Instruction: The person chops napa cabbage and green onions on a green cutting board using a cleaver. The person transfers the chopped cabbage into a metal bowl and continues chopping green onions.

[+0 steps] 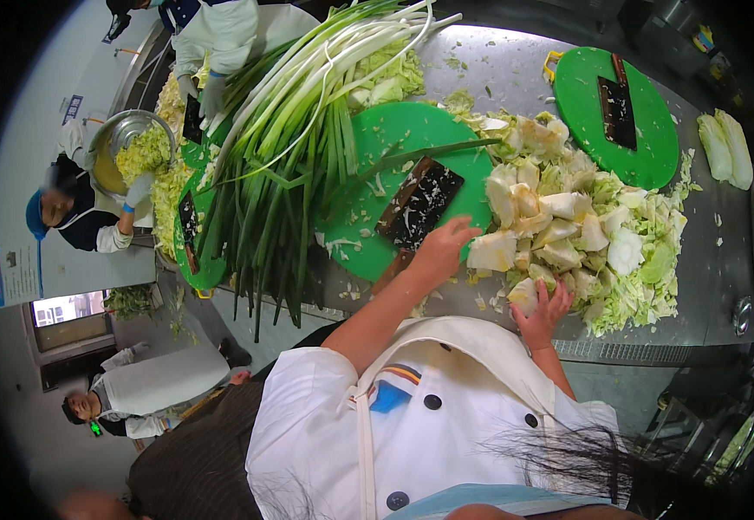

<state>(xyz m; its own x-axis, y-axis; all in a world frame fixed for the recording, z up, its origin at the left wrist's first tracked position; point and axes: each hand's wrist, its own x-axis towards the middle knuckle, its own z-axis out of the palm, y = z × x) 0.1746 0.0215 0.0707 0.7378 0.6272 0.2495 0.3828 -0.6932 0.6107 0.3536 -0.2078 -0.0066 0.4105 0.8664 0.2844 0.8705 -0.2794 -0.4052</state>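
My left hand (443, 248) is over the near right edge of a round green cutting board (351, 156), fingers apart and slightly blurred, with nothing seen in it. Beside that hand a cleaver (428, 201) lies flat on the board, its dark blade specked with white shreds and its wooden handle partly under my forearm. A pale cabbage chunk (524, 296) sits at the near edge of the pile, with my right hand (543, 309) cupped around it. Cut cabbage (562, 221) is heaped beyond both hands, coarse chunks on the left and finer pieces to the right.
Long scallions (292, 149) cover the board's left side and overhang the steel table (481, 65). Another green board (585, 110) with a cleaver (616, 112) lies far right, near napa cabbage pieces (727, 148). At left, a gloved person holds a metal bowl (105, 175); other people stand nearby.
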